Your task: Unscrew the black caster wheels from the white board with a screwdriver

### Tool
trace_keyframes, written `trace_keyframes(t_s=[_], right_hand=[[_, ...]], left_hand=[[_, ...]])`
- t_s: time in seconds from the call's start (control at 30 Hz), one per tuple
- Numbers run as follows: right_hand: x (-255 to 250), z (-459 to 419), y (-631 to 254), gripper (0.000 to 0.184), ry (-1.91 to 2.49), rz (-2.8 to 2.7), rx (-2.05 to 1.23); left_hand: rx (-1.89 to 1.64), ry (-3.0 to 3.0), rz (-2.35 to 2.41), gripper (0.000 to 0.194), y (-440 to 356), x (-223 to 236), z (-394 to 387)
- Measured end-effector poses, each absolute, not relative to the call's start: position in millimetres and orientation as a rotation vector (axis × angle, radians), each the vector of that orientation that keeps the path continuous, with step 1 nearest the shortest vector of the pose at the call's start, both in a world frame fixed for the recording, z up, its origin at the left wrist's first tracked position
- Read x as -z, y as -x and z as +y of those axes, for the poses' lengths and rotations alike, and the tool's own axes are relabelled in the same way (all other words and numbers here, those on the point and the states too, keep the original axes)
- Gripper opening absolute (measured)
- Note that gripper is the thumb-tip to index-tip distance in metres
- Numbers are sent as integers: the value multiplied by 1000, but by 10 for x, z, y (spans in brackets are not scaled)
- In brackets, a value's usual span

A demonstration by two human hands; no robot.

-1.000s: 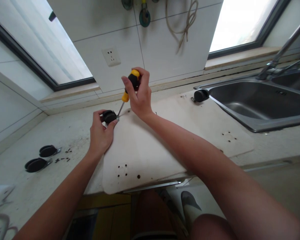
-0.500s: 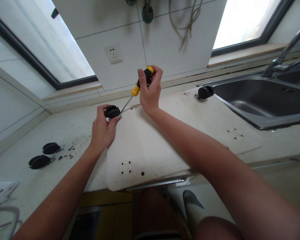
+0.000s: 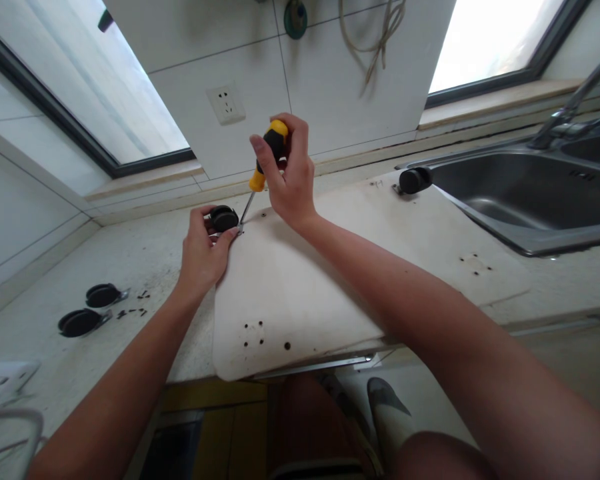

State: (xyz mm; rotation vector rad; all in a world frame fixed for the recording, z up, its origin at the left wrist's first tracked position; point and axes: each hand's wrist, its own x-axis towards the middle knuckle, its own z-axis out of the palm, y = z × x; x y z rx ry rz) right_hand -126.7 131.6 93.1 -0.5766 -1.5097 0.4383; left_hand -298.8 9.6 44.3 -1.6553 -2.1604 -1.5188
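Note:
A white board [image 3: 330, 280] lies flat on the countertop, with small screw holes near its corners. My left hand [image 3: 203, 257] grips a black caster wheel [image 3: 223, 218] against the board's far left corner. My right hand [image 3: 286, 175] is wrapped round the yellow and black handle of a screwdriver [image 3: 264, 165]. Its tip points down at the caster's metal plate. Another black caster [image 3: 414, 180] is fixed at the board's far right corner.
Two loose black casters [image 3: 87, 308] and several small dark screws [image 3: 133, 312] lie on the counter at the left. A steel sink [image 3: 520, 200] with a tap is at the right. A white power strip [image 3: 3, 381] sits bottom left. A wall socket [image 3: 225, 104] is on the tiles behind.
My right hand swung the screwdriver out to the right and tilted it, then brought it back more upright over the caster plate. My left hand stayed on the caster.

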Motion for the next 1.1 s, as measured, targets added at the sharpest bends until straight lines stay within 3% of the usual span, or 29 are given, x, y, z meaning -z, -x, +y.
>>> trace_keyframes(t_s=[0.23,0.5,0.77,1.1], right_hand=[[-1163,1095,1111,47,480,-1760,-140],[-1231,1066,1157,46,490,-1793,-34],[-1309,1011,991,58,532,-1881,-121],[-1316,1018,994,55,560,-1856,-184]], left_hand=[[1597,1648,-2162,53,2941,-459,97],[1624,1637,-2170,52,2927,-462,104],[1644,1649,-2156,53,2951,-435,108],[1668,1675,-2137,54,2952,-417,107]])
